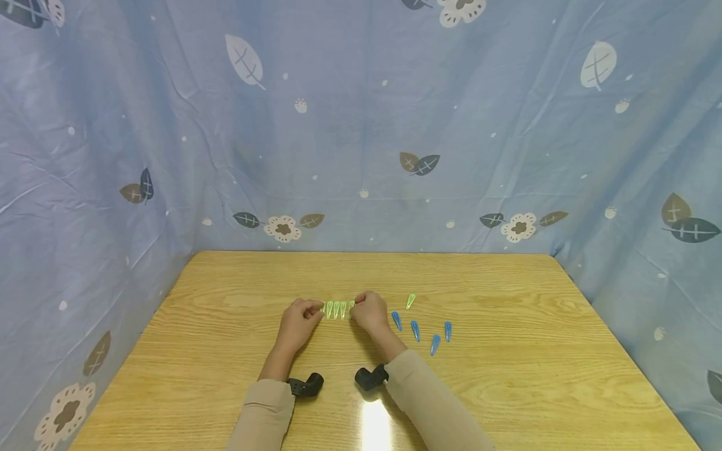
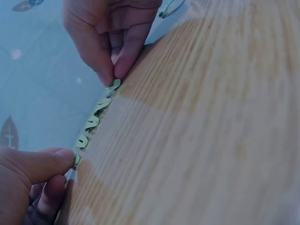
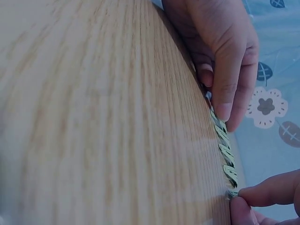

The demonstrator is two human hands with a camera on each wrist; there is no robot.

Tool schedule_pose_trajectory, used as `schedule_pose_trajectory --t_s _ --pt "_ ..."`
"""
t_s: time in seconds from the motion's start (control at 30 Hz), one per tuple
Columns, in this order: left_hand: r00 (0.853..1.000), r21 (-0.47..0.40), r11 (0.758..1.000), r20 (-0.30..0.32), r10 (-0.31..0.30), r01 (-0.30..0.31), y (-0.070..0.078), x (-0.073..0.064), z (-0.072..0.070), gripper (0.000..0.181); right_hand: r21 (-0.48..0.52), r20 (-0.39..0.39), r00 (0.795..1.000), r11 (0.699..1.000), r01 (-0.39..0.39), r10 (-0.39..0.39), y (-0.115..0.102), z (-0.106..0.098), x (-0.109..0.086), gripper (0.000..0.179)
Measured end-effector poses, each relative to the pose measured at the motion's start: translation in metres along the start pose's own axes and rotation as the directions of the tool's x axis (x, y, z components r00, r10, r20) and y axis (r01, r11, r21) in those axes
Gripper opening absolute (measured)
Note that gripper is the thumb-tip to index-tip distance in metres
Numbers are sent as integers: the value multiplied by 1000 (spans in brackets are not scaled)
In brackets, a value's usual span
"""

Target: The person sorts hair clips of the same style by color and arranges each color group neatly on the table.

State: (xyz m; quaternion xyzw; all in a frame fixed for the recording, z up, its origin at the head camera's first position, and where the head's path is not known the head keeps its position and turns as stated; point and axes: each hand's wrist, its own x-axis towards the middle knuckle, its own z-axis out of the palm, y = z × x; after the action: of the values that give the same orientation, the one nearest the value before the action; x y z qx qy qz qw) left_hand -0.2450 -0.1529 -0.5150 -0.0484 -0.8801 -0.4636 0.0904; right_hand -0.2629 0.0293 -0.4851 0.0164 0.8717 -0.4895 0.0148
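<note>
Several light green snap hair clips (image 1: 336,309) stand side by side in a short row on the wooden table. At the row's left end, my left hand (image 1: 300,322) holds the outermost green clip (image 2: 76,162) between thumb and fingers, which partly hide it. My right hand (image 1: 371,313) pinches the green clip at the right end (image 2: 114,86) between thumb and forefinger. A slightly wider gap separates that clip from its neighbour. In the right wrist view both hands appear at the two ends of the row, with the middle clips lying untouched between them.
One loose green hair clip (image 1: 410,301) lies right of my right hand. Several blue hair clips (image 1: 415,331) are scattered nearer to me on that side. The wooden table (image 1: 507,376) ends at a patterned blue curtain (image 1: 361,125) behind and at both sides.
</note>
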Motion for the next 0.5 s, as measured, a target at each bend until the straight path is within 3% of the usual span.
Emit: schedule_pose_trajectory --t_s 0.33,0.5 --pt "1000 2 1000 0 1 -1 1 0 0 19 17 -21 999 999 39 -38 3 0 -5 20" --pt "1000 7 1000 2 2 -2 1 -1 0 19 85 -34 998 995 50 -47 8 2 -8 21"
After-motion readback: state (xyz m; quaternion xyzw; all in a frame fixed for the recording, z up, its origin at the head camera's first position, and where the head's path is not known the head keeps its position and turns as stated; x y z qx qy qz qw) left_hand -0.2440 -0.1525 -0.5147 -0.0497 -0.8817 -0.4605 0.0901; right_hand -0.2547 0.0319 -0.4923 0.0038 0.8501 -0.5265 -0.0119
